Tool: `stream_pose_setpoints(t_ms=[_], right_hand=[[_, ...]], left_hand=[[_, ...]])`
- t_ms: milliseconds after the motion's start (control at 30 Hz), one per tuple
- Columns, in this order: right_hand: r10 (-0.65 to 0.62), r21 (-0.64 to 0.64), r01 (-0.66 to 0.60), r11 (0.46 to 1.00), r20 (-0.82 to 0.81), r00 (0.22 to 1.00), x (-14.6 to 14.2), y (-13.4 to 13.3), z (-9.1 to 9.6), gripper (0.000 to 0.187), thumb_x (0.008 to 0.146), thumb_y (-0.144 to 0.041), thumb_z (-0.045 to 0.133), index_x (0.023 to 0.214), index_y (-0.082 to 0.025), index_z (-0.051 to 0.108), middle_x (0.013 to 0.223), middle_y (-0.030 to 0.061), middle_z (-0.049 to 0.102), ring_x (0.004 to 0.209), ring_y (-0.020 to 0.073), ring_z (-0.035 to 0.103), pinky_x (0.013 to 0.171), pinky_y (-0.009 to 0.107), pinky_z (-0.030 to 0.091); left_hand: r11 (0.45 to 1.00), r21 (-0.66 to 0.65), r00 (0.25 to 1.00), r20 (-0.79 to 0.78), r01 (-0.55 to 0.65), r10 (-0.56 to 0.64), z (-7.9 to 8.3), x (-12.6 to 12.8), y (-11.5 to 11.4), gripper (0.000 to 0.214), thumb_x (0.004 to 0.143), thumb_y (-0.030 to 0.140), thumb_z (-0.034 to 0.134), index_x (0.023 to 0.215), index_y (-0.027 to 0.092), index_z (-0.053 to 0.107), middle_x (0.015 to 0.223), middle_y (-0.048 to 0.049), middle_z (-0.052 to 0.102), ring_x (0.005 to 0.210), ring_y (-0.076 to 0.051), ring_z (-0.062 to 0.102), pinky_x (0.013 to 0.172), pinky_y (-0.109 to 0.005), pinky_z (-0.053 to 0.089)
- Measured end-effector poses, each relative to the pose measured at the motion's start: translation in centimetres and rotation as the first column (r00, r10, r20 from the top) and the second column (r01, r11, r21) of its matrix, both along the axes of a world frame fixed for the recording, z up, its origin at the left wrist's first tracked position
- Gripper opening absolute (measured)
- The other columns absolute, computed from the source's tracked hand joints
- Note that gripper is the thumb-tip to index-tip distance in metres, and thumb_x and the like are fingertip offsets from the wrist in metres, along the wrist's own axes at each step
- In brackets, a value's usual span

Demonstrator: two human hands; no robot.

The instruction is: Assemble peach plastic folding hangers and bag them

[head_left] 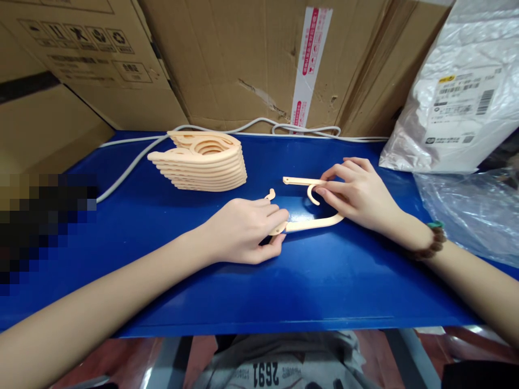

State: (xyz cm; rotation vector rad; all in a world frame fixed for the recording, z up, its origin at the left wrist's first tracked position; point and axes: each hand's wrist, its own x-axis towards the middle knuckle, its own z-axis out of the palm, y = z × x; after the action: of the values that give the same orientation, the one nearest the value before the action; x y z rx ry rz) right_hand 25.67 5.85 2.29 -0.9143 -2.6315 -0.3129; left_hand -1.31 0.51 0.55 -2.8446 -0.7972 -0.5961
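A pale peach plastic folding hanger [312, 223] lies between my hands, low over the blue tabletop. My left hand [247, 229] is closed on its left end, thumb and fingers pinching a rounded jointed part. A small curved tip sticks up behind that hand. My right hand [360, 192] pinches the hanger on the right side, where a straight bar [302, 181] and a small hook [312, 195] stick out leftward from the fingers. The right fingers hide how these parts join. Behind my left hand stands a neat stack of matching folded hangers [203, 170].
Cardboard boxes [243, 65] line the back and left of the blue table [243, 302]. A white cable [130, 175] runs along the rear edge. On the right are a white parcel bag [450, 108] with a label and a clear plastic bag [466, 216].
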Motion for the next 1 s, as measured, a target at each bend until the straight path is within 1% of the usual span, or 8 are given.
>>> stream_pose_setpoints(t_ms=[133, 400, 467, 533, 633, 700, 900, 1000], right_hand=[[-0.002, 0.006, 0.002, 1.0, 0.007, 1.0, 0.0, 0.1, -0.1, 0.032, 0.101, -0.032, 0.048, 0.091, -0.021, 0.077, 0.095, 0.0062, 0.072, 0.088, 0.0208, 0.059, 0.101, 0.045, 0.035], [-0.01, 0.006, 0.01, 1.0, 0.009, 1.0, 0.1, 0.2, -0.2, 0.029, 0.099, -0.03, 0.051, 0.089, -0.022, 0.077, 0.091, 0.005, 0.072, 0.085, 0.0205, 0.06, 0.101, 0.046, 0.036], [-0.011, 0.019, 0.01, 1.0, 0.017, 1.0, 0.1, 0.2, -0.3, 0.03, 0.1, -0.031, 0.05, 0.089, -0.021, 0.077, 0.09, 0.0047, 0.072, 0.085, 0.0204, 0.06, 0.101, 0.045, 0.036], [-0.013, 0.033, 0.012, 0.999, 0.025, 1.0, 0.2, 0.3, -0.3, 0.031, 0.1, -0.031, 0.049, 0.089, -0.021, 0.076, 0.089, 0.0045, 0.072, 0.084, 0.0202, 0.059, 0.101, 0.044, 0.035], [-0.017, 0.036, 0.016, 0.999, 0.029, 0.999, 0.2, 0.3, -0.3, 0.032, 0.101, -0.031, 0.049, 0.089, -0.02, 0.076, 0.089, 0.0049, 0.071, 0.085, 0.0203, 0.059, 0.101, 0.044, 0.035], [-0.025, 0.026, 0.025, 0.999, 0.023, 0.999, 0.2, 0.3, -0.3, 0.031, 0.1, -0.031, 0.049, 0.088, -0.021, 0.076, 0.09, 0.0055, 0.071, 0.086, 0.0208, 0.059, 0.099, 0.043, 0.035], [-0.077, 0.003, 0.077, 0.997, 0.004, 0.997, 0.1, 0.3, -0.3, 0.034, 0.1, -0.033, 0.048, 0.085, -0.022, 0.077, 0.089, 0.0071, 0.07, 0.082, 0.0219, 0.055, 0.088, 0.042, 0.037], [-0.095, 0.013, 0.095, 0.995, -0.004, 0.995, 0.1, 0.2, -0.3, 0.035, 0.1, -0.033, 0.048, 0.086, -0.022, 0.077, 0.088, 0.0076, 0.069, 0.082, 0.0225, 0.054, 0.085, 0.042, 0.036]], left_hand=[[0.999, -0.032, 1.0, -0.025, 0.007, -0.008, 0.0, 0.0, 0.1, 0.009, 0.088, 0.017, 0.048, 0.085, 0.018, 0.057, 0.071, -0.0002, 0.062, 0.069, -0.017, 0.056, 0.06, -0.029, 0.042], [0.996, -0.046, 0.997, -0.013, 0.075, -0.076, 0.3, 0.0, 0.7, 0.006, 0.08, 0.014, 0.05, 0.081, 0.019, 0.053, 0.077, -0.004, 0.06, 0.075, -0.021, 0.048, 0.064, -0.034, 0.04], [0.995, -0.063, 0.997, -0.015, 0.081, -0.082, 0.4, 0.0, 0.8, 0.006, 0.082, 0.014, 0.05, 0.081, 0.019, 0.054, 0.079, -0.0051, 0.061, 0.077, -0.022, 0.049, 0.067, -0.037, 0.04], [0.992, -0.089, 0.996, -0.011, 0.091, -0.092, 0.5, 0.0, 0.8, 0.008, 0.084, 0.014, 0.048, 0.082, 0.018, 0.055, 0.085, -0.0068, 0.063, 0.083, -0.023, 0.052, 0.076, -0.039, 0.043], [0.988, -0.116, 0.995, 0.005, 0.1, -0.101, 0.4, 0.0, 0.9, 0.013, 0.087, 0.014, 0.045, 0.085, 0.016, 0.058, 0.099, -0.0101, 0.067, 0.099, -0.027, 0.056, 0.091, -0.044, 0.043], [0.989, -0.119, 0.996, 0.011, 0.086, -0.085, 0.2, 0.0, 1.0, 0.016, 0.089, 0.012, 0.044, 0.089, 0.016, 0.06, 0.107, -0.0113, 0.068, 0.106, -0.027, 0.057, 0.096, -0.045, 0.043], [0.999, -0.043, 0.999, 0.02, 0.03, -0.029, -0.2, -0.1, 1.3, 0.022, 0.096, 0.009, 0.044, 0.094, 0.016, 0.065, 0.128, -0.0144, 0.064, 0.12, -0.028, 0.055, 0.094, -0.042, 0.048], [0.998, -0.051, 1.0, 0.018, 0.022, -0.021, -0.3, -0.1, 1.3, 0.021, 0.098, 0.012, 0.046, 0.095, 0.016, 0.066, 0.132, -0.0143, 0.061, 0.121, -0.027, 0.054, 0.094, -0.041, 0.049]])
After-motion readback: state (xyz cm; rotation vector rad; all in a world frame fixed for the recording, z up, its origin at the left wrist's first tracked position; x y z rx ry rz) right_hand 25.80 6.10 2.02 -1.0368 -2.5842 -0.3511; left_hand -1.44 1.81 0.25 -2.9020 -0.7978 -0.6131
